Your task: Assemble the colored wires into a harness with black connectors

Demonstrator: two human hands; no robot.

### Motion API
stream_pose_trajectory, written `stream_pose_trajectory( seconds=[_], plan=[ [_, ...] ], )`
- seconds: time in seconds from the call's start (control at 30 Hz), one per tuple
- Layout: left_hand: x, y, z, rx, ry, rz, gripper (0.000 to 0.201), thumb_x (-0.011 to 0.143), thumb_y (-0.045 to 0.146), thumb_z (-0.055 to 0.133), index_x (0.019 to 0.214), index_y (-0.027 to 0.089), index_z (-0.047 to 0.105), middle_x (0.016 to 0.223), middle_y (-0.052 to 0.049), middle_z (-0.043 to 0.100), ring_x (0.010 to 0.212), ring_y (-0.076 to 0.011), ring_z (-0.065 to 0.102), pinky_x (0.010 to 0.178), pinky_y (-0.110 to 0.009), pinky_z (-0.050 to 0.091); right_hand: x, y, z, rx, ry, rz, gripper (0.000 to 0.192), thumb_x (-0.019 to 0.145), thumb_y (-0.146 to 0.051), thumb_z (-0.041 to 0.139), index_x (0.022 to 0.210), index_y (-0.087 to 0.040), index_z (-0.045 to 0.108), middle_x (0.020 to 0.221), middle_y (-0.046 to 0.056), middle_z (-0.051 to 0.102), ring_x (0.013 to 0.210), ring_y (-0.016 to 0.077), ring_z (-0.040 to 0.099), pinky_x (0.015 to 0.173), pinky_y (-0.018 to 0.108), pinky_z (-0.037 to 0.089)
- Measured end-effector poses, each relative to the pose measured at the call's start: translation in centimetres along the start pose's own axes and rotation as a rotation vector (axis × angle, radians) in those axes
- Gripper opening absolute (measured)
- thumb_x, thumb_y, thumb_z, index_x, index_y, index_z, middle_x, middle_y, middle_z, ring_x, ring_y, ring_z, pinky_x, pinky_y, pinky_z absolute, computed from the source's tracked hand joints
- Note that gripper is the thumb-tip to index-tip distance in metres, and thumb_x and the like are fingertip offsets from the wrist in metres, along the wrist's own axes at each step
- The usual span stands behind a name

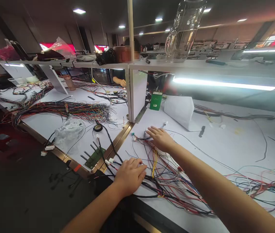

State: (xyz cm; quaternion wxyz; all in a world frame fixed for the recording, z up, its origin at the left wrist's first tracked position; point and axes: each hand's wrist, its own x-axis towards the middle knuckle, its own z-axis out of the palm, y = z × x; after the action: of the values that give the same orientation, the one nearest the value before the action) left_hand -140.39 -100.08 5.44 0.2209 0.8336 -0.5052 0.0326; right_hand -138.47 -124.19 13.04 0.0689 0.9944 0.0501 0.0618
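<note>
A loose wire harness (160,186) of black, red, yellow and blue wires spreads over the white worktable. My left hand (130,176) lies palm down across its black cables near the table's front edge, fingers loosely bent and somewhat apart. White connectors (109,161) poke out just left of it. Farther back, my right hand (161,138) is stretched over the harness's far end, palm down, fingers extended and apart. Small connectors (133,136) on short wires lie beside its fingertips. What is under both palms is hidden.
A green board with upright pins (94,158) sits at the table edge. Beyond are a roll of black tape (98,127), a plastic bag (69,132) and a thick wire bundle (67,110). A green box (156,101) stands by the divider. A glass pitcher (182,35) stands on the shelf. Co-workers sit nearby.
</note>
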Motion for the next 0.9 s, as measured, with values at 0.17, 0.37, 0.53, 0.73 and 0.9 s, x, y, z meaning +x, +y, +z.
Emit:
stream_pose_trajectory(
  seconds=[0.17, 0.37, 0.53, 0.73, 0.9],
  plan=[
    [0.1, -0.4, -0.5, -0.140, -0.072, -0.072, 0.028, 0.092, 0.036, 0.047, 0.115, 0.029, 0.063, 0.123, -0.004, 0.058, 0.107, -0.0238, 0.053, 0.090, -0.041, 0.041, -0.1, -0.4, -3.4, -0.070, -0.090, 0.082, 0.023, 0.089, -0.026, 0.052, 0.075, -0.018, 0.069, 0.073, 0.008, 0.070, 0.065, 0.0201, 0.065, 0.066, 0.033, 0.043],
    [0.9, -1.0, -0.9, -0.317, -0.124, -0.183, 0.028, 0.086, 0.033, 0.054, 0.111, 0.027, 0.066, 0.121, -0.005, 0.059, 0.111, -0.0241, 0.053, 0.096, -0.040, 0.039, -4.9, -0.4, -6.9, -0.133, -0.120, 0.496, 0.029, 0.090, -0.032, 0.045, 0.082, -0.020, 0.069, 0.067, 0.009, 0.068, 0.058, 0.0216, 0.061, 0.049, 0.028, 0.029],
    [2.5, -1.1, -1.7, -0.728, -0.116, -0.314, 0.043, 0.089, 0.050, 0.047, 0.115, 0.019, 0.064, 0.115, -0.011, 0.062, 0.108, -0.0252, 0.054, 0.098, -0.041, 0.038, -7.2, -1.3, -6.6, -0.052, 0.179, 0.428, 0.031, 0.095, -0.039, 0.040, 0.099, -0.026, 0.067, 0.073, 0.003, 0.071, 0.059, 0.0165, 0.061, 0.050, 0.026, 0.025],
    [5.2, 1.6, -5.7, -1.833, 0.223, -0.457, 0.042, 0.094, 0.050, 0.043, 0.118, 0.019, 0.056, 0.117, -0.011, 0.063, 0.112, -0.0222, 0.056, 0.093, -0.038, 0.043, -9.1, -5.4, -5.9, 0.007, 0.285, -0.175, 0.026, 0.096, -0.023, 0.039, 0.105, -0.027, 0.063, 0.065, -0.005, 0.064, 0.054, 0.0099, 0.053, 0.057, 0.026, 0.033],
    [5.7, -0.3, -7.2, -2.239, 0.479, -0.633, 0.021, 0.097, 0.028, 0.043, 0.092, 0.014, 0.058, 0.066, 0.001, 0.056, 0.064, -0.0108, 0.058, 0.078, -0.033, 0.052, -10.3, -3.4, -4.0, 0.037, 0.290, -0.134, 0.030, 0.097, -0.023, 0.038, 0.120, -0.025, 0.057, 0.074, -0.002, 0.068, 0.061, 0.0124, 0.058, 0.063, 0.028, 0.038]
  ],
)
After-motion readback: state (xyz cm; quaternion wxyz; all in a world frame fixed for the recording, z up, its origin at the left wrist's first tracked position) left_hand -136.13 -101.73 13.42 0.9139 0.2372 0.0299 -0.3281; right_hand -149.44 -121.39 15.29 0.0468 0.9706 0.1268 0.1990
